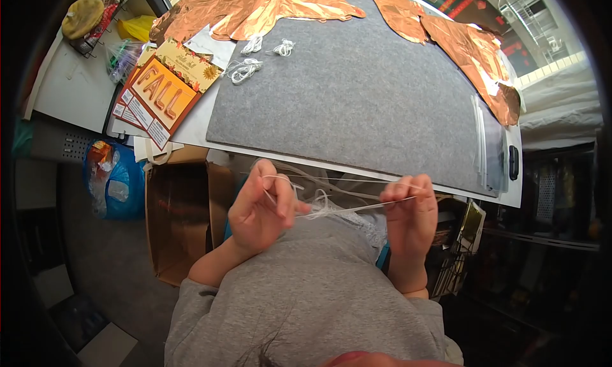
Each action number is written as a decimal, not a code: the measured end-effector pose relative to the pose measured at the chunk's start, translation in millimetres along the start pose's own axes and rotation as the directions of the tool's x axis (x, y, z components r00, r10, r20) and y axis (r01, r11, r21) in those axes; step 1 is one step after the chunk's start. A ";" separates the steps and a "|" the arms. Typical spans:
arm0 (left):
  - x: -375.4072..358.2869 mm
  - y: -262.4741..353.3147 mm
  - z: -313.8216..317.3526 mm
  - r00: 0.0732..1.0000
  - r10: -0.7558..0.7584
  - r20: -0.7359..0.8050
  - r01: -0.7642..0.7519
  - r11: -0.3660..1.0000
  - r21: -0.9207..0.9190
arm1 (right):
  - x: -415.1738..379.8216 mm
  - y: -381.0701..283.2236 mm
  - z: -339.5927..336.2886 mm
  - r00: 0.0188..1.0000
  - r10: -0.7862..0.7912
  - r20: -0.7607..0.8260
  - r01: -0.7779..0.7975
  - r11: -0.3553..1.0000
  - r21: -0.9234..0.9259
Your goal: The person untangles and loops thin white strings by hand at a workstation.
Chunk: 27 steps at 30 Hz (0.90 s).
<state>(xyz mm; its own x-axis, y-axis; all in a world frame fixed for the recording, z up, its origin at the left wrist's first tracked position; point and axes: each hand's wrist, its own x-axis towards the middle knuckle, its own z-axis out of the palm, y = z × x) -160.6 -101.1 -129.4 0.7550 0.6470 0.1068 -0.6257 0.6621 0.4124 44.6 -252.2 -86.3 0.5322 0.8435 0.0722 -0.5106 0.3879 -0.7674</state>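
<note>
The string (344,209) looks like thin, white, slightly glossy cord. The mat (363,93) is grey felt, matt and fuzzy. The balloons (268,7) are copper foil, shiny and creased. The FALL packet (158,94) is printed card, perhaps under clear film. The box (182,220) is plain brown cardboard, matt. The sweatshirt (306,290) is soft grey knit cloth.

Even, fairly bright overhead light, no hard shadows. Copper foil balloons (274,7) throw warm glare along their creases. Grey felt mat (357,99) reads flat and matte. Floor and cardboard box (178,220) sit dimmer. Strong fisheye: table edge bows, corners vignetted black. Centre sharp; the thin white string (344,207) slightly soft; periphery smeared.
</note>
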 end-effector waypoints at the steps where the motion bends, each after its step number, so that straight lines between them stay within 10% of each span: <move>1: -1.4 3.1 -1.2 1.000 0.008 -0.019 -0.009 0.998 -0.066 | -0.7 -7.2 -0.3 1.000 0.006 -0.028 -0.003 0.995 0.105; 5: -5.7 18.4 -5.0 0.987 0.145 -0.077 -0.150 0.987 -0.065 | -4.2 -42.4 -10.8 0.975 -0.191 -0.115 0.211 0.957 0.198; 7: -9.2 29.4 -9.2 0.982 0.178 -0.070 -0.183 0.981 -0.071 | -4.3 -76.3 -27.1 0.971 -0.194 0.141 0.147 0.946 0.288; 11: -16.7 51.9 -23.7 0.958 0.263 -0.115 -0.266 0.964 -0.014 | -13.8 -137.4 -72.1 0.893 -0.448 0.045 0.449 0.894 -0.018; 15: -22.1 60.5 -55.3 0.958 0.091 -0.271 0.061 0.860 0.507 | -27.8 -202.5 -112.4 0.755 -0.655 -0.037 0.630 0.738 -0.241; 17: -28.3 59.7 -92.1 0.861 -0.091 -0.501 0.490 0.413 0.767 | -39.0 -232.1 -135.9 0.705 -0.705 -0.078 0.667 0.697 -0.263; 19: -37.5 54.8 -118.8 0.846 -0.047 -0.531 0.530 0.182 0.828 | -44.0 -257.5 -156.3 0.648 -0.752 -0.118 0.703 0.651 -0.287; 21: -42.7 53.9 -134.4 0.894 0.081 -0.441 0.435 -0.398 0.808 | -46.9 -274.5 -168.4 0.513 -0.843 -0.164 0.746 0.532 -0.401; 23: -44.3 57.2 -136.4 0.854 0.071 -0.516 0.507 -0.337 0.793 | -40.2 -272.2 -165.2 0.429 -0.889 -0.160 0.727 0.445 -0.522; 27: -39.6 62.9 -83.5 0.985 -0.032 -0.167 0.141 -0.397 0.907 | -22.8 -207.6 -96.0 0.737 -0.674 -0.059 0.280 0.383 -0.880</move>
<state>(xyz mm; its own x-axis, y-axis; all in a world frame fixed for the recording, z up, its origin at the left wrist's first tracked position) -246.3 -53.5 -183.3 0.7310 0.6798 -0.0589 0.5329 -0.5149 0.6715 203.4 -387.6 10.2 0.7757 0.3384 0.5327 0.5479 0.0578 -0.8345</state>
